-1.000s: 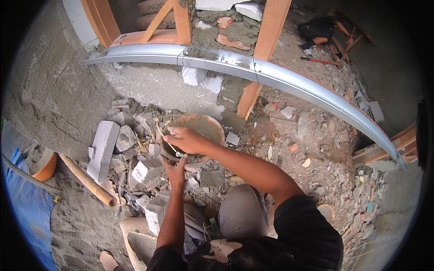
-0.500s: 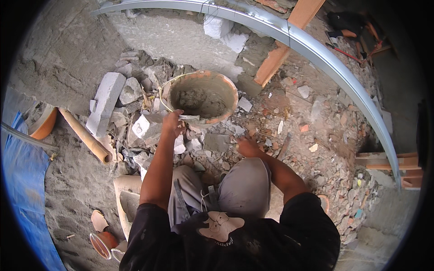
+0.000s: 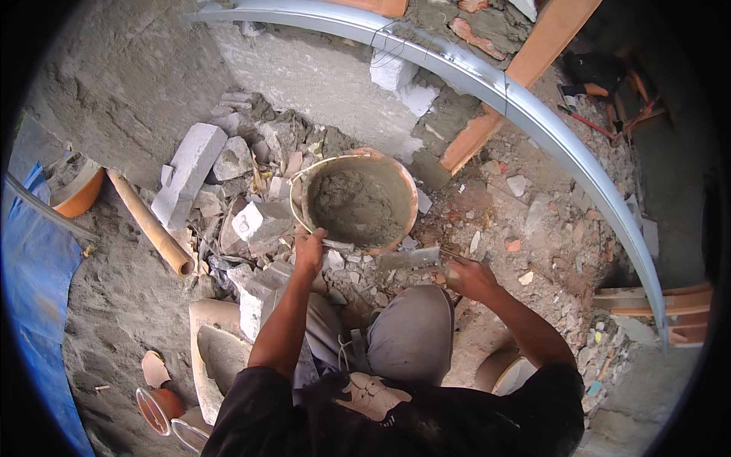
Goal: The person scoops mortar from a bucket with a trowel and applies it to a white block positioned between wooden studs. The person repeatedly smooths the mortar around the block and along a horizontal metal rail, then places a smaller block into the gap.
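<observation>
A round orange bucket [image 3: 409, 179] caked with grey stands in front of me, with wet grey mortar [image 3: 354, 206] inside. My left hand [image 3: 308, 250] is closed at its near left rim, on the bucket's handle [image 3: 297, 183], whose pale bail curves round the left side. To the right, my right hand [image 3: 470, 277] is closed round a trowel; its flat grey blade [image 3: 415, 257] points left, just below the bucket's near rim. The trowel's grip is mostly hidden by my fingers.
Broken blocks [image 3: 186, 171] and rubble lie left of the bucket. A curved-looking metal channel [image 3: 525, 103] and a wooden beam [image 3: 480, 137] cross beyond it. A mortar-caked trough [image 3: 199, 335] sits beside my left arm. Another person [image 3: 594, 72] is at the far right.
The bucket has tipped more upright and shifted nearer, my left hand still on its handle. My right hand has moved right and up from the rubble, and the trowel blade now shows.
</observation>
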`<state>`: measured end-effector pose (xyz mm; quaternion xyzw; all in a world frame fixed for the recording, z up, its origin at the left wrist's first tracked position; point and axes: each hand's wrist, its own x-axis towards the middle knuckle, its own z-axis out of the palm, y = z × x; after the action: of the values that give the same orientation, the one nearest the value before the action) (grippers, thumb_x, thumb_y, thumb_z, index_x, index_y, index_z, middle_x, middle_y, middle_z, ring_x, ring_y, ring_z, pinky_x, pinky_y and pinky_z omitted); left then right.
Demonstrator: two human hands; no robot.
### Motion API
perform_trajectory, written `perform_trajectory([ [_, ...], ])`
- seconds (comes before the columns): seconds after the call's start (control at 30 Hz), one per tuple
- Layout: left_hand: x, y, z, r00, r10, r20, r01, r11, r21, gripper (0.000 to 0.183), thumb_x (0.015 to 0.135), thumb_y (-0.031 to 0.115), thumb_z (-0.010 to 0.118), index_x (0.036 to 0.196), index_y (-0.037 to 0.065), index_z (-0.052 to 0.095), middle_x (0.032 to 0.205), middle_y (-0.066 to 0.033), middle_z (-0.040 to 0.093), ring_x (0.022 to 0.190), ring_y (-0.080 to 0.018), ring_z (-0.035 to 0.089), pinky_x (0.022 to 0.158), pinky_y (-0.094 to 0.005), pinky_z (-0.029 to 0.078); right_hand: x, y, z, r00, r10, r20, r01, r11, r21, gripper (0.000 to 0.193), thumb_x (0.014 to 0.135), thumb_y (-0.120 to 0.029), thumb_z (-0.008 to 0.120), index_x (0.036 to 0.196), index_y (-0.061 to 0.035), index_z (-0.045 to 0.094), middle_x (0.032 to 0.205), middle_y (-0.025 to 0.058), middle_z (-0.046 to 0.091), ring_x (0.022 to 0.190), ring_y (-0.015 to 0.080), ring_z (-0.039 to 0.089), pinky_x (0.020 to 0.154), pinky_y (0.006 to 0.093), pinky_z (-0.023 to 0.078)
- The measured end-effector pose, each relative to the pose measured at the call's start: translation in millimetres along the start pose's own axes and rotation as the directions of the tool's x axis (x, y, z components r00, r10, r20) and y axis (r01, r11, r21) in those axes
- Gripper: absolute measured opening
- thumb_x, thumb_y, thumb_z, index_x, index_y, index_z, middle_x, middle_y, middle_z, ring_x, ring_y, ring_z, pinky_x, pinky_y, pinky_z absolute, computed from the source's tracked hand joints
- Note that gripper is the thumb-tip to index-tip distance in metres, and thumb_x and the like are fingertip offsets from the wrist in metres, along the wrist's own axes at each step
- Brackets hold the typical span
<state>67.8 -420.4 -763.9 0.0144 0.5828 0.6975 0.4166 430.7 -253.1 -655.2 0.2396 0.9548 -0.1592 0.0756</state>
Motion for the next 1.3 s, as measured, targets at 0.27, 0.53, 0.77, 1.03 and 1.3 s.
perform_trajectory([
  [0.27, -1, 2, -8, 1.0, 0.028, -0.002, -0.028, 0.999, 0.016, 0.02, 0.084, 0.009, 0.062, 0.101, 0.003, 0.055, 0.085, -0.0064, 0.055, 0.065, -0.0167, 0.055, 0.054, -0.0321, 0.051, 168, -49, -47, 0.997, 0.056, -0.048, -0.065, 0.975, -0.211, 0.034, 0.088, -0.016, 0.054, 0.12, -0.0069, 0.062, 0.097, 0.0193, 0.069, 0.09, 0.0379, 0.068, 0.077, 0.0489, 0.053],
  [0.53, -5, 6, -4, 0.999, 0.017, 0.041, -0.016, 0.999, -0.043, 0.027, 0.084, 0.009, 0.062, 0.109, 0.006, 0.053, 0.089, -0.0056, 0.056, 0.072, -0.0177, 0.057, 0.057, -0.0337, 0.055, 194, -85, -17, 0.994, -0.064, 0.088, 0.078, 0.982, -0.172, 0.026, 0.083, -0.015, 0.055, 0.098, 0.0004, 0.07, 0.088, 0.0233, 0.07, 0.081, 0.0342, 0.072, 0.076, 0.0462, 0.056],
  [0.77, -12, -2, -2, 0.998, 0.032, 0.062, -0.028, 0.998, -0.058, 0.033, 0.086, 0.007, 0.059, 0.118, 0.006, 0.053, 0.093, -0.0042, 0.06, 0.076, -0.0164, 0.061, 0.062, -0.0328, 0.057, 219, -72, -41, 0.825, 0.166, 0.54, -0.268, 0.956, 0.116, 0.036, 0.08, -0.021, 0.054, 0.103, 0.0024, 0.069, 0.096, 0.023, 0.07, 0.089, 0.0356, 0.07, 0.083, 0.0449, 0.053],
  [1.03, -5, -19, -12, 0.991, 0.11, 0.078, -0.101, 0.988, -0.119, 0.034, 0.087, 0.002, 0.055, 0.12, 0.006, 0.054, 0.094, -0.0057, 0.063, 0.079, -0.0169, 0.064, 0.065, -0.0334, 0.058, 228, -72, -60, 0.907, 0.294, 0.302, -0.282, 0.956, -0.084, 0.037, 0.083, -0.023, 0.056, 0.109, 0.0004, 0.069, 0.115, 0.0227, 0.067, 0.102, 0.0364, 0.067, 0.089, 0.0458, 0.051],
  [1.3, 1, -28, -17, 0.987, 0.146, 0.067, -0.137, 0.983, -0.121, 0.033, 0.086, 0.006, 0.058, 0.119, 0.002, 0.056, 0.095, -0.0063, 0.065, 0.075, -0.0145, 0.064, 0.056, -0.0279, 0.054, 227, -53, -17, 0.727, 0.06, 0.684, -0.425, 0.822, 0.379, 0.039, 0.092, -0.04, 0.058, 0.104, -0.0038, 0.065, 0.072, 0.012, 0.064, 0.056, 0.0196, 0.063, 0.049, 0.0357, 0.049],
])
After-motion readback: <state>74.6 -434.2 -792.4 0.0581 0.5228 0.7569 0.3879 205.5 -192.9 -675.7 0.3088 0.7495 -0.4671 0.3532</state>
